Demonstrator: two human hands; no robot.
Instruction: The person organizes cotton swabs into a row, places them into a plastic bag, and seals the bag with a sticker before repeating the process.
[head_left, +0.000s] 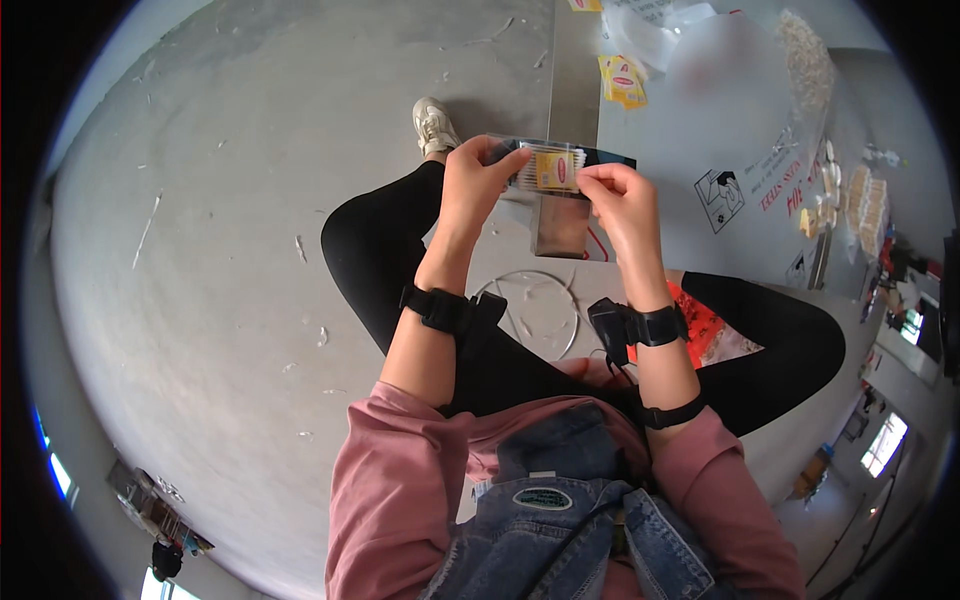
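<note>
Left hand [472, 182] pinches swab pack [553, 170] by left end, right hand [622, 195] by right; I've yellow cards [623, 82] on the bench [655, 200].

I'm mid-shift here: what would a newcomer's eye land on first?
Probably the clear, yellow-labelled packet of thin white sticks, at upper centre, pinched between the left hand and right hand. Next, perhaps, the yellow cards lying on the grey table at upper right. The bright red patch beside the right forearm also stands out, though I can't tell what it belongs to.
</note>
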